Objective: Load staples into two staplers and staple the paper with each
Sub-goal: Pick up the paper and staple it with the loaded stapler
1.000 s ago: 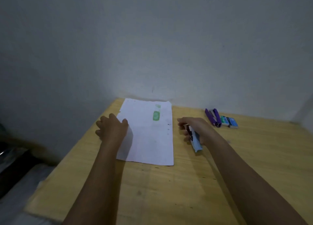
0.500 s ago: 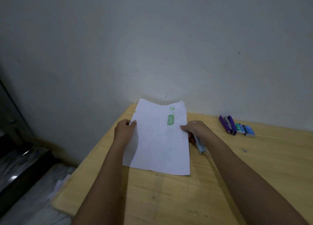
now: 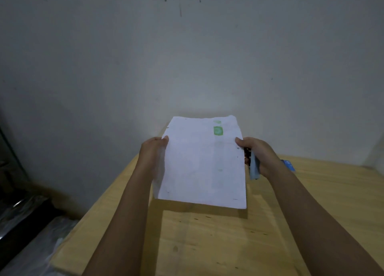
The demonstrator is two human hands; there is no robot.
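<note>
A white sheet of paper (image 3: 199, 163) with a green mark near its top is held up off the wooden table (image 3: 207, 240). My left hand (image 3: 152, 151) pinches its left edge. On the opposite edge, my right hand (image 3: 259, 153) grips the paper with the thumb while also holding a light blue stapler (image 3: 254, 168) in the palm, its end sticking out below the hand. The purple stapler is hidden behind my right hand and arm.
A blue staple box (image 3: 288, 164) peeks out just right of my right wrist. A grey wall rises directly behind the table. Dark objects lie on the floor left of the table's left edge.
The paper has been lifted off the table by both hands and raised toward me. My right hand went from beside the sheet to gripping its right edge, stapler still in it.
</note>
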